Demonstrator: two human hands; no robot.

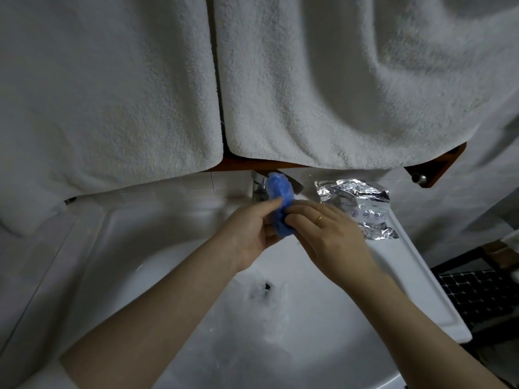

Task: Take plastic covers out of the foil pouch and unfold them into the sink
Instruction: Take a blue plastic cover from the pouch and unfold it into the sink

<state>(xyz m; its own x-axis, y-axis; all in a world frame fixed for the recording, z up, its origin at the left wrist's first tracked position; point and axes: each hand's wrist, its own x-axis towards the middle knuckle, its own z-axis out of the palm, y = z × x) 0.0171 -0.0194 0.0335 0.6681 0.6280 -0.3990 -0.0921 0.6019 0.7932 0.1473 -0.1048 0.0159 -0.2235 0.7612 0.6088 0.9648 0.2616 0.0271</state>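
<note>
Hard to see much of the tap (259,183) here: it sat tucked under the wooden shelf edge (252,165), and the blue plastic cover (279,203) blocked most of what was left. Two white towels (337,94) hung down and filled the whole top of the view, hiding the wall behind. Down in the sink (118,248) lay something clear and filmy around the drain (265,287); it was too faint against the white basin to say what it was. The printing on the foil pouch (358,204) was too small to read, and the pouch's near-left corner was covered by the right hand.

Now the hands. Both were up over the back of the basin, close together, meeting on the crumpled blue cover. The left hand (250,234) came in from the lower left, palm turned inward, thumb and forefinger pinching the cover's left side. The right hand (328,234) reached across from the lower right, back of the hand up, a ring on one finger, fingertips nipping the cover's right side. The cover was bunched, its top standing up above the fingers in front of the tap.

The pouch lay crinkled and flat on the sink's right rim, just beside the right hand
</note>
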